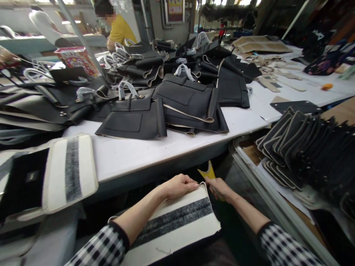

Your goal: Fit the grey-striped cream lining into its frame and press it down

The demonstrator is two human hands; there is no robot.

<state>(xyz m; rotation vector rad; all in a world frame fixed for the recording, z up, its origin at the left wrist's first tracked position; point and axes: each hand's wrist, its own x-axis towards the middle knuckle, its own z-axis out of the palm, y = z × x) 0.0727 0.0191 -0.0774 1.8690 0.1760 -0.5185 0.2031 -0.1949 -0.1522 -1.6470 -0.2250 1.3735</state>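
On my lap lies a cream fabric panel [183, 225] with a dark grey stripe down its middle. My left hand [177, 186] rests curled on its far edge, fingers closed over the rim. My right hand [220, 188] grips the panel's far right corner and holds a yellow flat tool [207, 172] that sticks up just beyond it. Both forearms wear black-and-white checked sleeves.
A white table [133, 155] in front carries black bag pieces [133, 118] with wrapped handles. Another cream striped panel [69, 170] lies at the left. Several black pieces [302, 144] stand stacked in a tray at the right. A person in a yellow shirt [120, 29] sits far back.
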